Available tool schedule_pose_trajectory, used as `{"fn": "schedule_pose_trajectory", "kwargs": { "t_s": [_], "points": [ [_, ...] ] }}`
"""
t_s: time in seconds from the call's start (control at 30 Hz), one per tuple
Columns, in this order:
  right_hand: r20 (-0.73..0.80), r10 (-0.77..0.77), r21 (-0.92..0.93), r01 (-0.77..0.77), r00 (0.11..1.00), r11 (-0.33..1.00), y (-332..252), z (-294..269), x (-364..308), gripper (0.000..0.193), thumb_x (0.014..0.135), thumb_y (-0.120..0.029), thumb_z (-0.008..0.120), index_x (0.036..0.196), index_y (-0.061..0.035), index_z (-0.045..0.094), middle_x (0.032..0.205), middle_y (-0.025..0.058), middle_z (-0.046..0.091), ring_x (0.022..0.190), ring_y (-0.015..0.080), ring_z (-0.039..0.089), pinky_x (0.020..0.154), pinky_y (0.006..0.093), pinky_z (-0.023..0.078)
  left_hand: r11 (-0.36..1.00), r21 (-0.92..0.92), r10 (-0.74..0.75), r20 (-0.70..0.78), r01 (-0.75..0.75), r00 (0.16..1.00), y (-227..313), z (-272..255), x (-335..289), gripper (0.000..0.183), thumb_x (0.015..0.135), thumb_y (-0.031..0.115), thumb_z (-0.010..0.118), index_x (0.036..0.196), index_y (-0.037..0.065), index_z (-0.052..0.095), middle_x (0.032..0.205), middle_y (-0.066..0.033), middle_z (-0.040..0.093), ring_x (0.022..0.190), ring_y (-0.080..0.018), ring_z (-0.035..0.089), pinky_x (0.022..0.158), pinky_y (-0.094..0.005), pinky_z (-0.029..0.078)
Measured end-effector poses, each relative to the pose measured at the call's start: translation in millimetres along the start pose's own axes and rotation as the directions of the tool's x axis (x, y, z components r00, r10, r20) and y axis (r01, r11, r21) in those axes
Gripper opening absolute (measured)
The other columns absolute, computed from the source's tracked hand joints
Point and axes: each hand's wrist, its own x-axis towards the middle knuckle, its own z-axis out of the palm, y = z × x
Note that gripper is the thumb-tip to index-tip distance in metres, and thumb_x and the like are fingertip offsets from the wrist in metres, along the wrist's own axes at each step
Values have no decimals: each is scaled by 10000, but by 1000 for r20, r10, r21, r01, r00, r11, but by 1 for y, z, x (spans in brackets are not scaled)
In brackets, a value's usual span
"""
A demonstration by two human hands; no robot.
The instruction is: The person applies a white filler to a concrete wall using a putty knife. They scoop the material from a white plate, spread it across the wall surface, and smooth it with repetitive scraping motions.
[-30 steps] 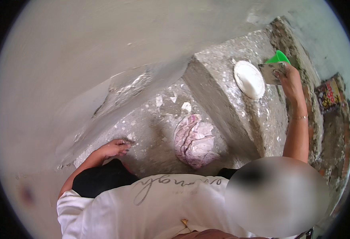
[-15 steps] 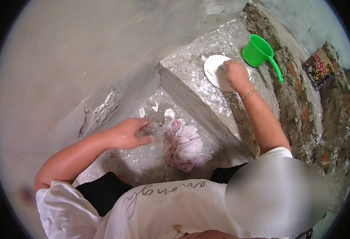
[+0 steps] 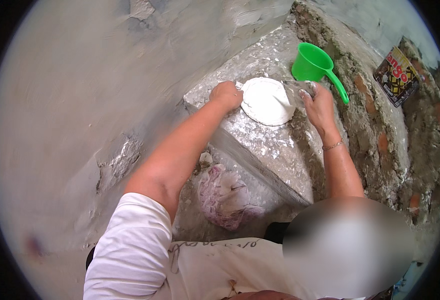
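Note:
A round shallow white dish [image 3: 267,102] of white paste sits on the raised concrete ledge. At its left rim, my left hand [image 3: 226,95] has its fingers curled closed on the edge. My right hand [image 3: 321,104], with white smears on the thumb and fingertips, is closed around a flat greyish scraper [image 3: 295,91]. The blade reaches over the dish's right rim. Just beyond my right hand stands a green dipper [image 3: 311,62], its handle pointing toward the near right.
A crumpled pinkish plastic bag [image 3: 225,197] with pale contents lies on the lower floor near me. White spatters mark the ledge [image 3: 260,140]. Rough brickwork [image 3: 380,135] rises at right, where a printed package [image 3: 396,76] stands. A plastered wall [image 3: 80,100] runs along the left.
My left hand has moved from beside the bag up to the dish's left rim. The right hand has shifted from over the dish to its right side, and the scraper now shows.

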Motion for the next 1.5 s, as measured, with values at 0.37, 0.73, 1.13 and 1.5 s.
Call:
{"fn": "schedule_pose_trajectory", "kwargs": {
  "t_s": [0.37,0.73,1.13,1.5],
  "points": [
    [-85,-11,207,28,996,978,-3,-7,3,325,780,-104,610,1094,-25,582,929,233,623,868,406,589,743,406,464,978,26,-209,23,209,978,4,4,11,378,716,296,662,933,-14,672,988,-205,648,946,-331,622,813,-377,487],
    [183,410,403,-448,894,798,37,27,36,196,800,-107,639,948,21,633,872,97,651,757,163,578,706,323,442,985,59,-169,106,164,980,34,4,14,542,903,435,411,1109,-28,603,1179,-204,574,1110,-347,539,949,-389,404],
    [298,385,221,-456,873,862,31,61,37,276,750,-147,641,866,102,616,843,147,649,706,208,578,666,338,445,960,-117,-234,174,256,957,20,4,1,407,838,262,442,1084,-4,628,1155,-186,596,1091,-336,559,915,-379,431],
    [352,449,267,-548,821,793,-14,43,10,329,767,-212,637,862,101,599,830,169,649,748,234,599,709,356,454,955,-104,-264,133,278,955,6,-15,-45,444,852,326,459,1060,-29,627,1151,-219,584,1075,-359,561,902,-388,435]
  ]
}}
